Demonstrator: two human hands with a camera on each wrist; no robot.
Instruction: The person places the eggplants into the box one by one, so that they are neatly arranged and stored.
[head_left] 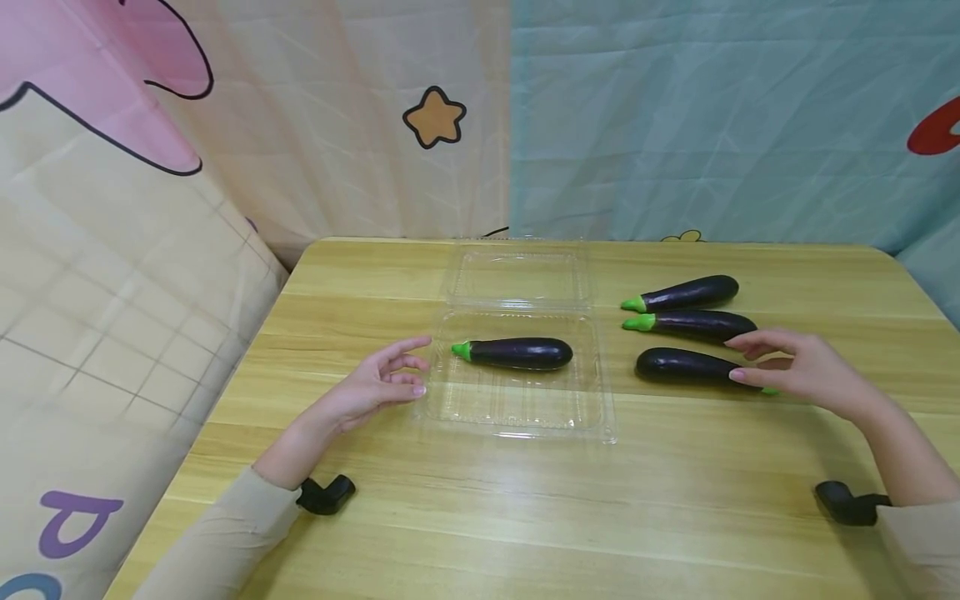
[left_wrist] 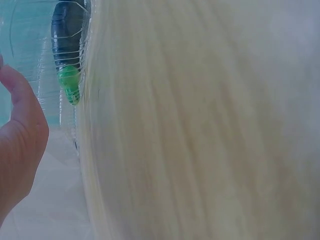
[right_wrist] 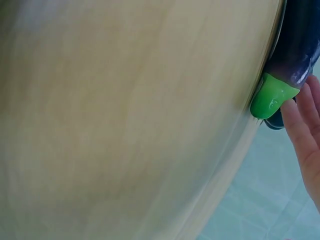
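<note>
A clear plastic clamshell box lies with its lid folded back. One eggplant with a green stem rests in its base, stem to the left. Beside the box's left edge is my left hand, fingers apart and holding nothing. On the right, my right hand reaches over the stem end of the nearest loose eggplant, thumb and fingers spread. Its green stem shows close to my fingers in the right wrist view. In the head view, my hand partly hides that end.
Behind the nearest one, two more eggplants lie side by side, stems to the left. The wooden table ends at a patterned curtain at the back. Black straps with small devices sit at both wrists.
</note>
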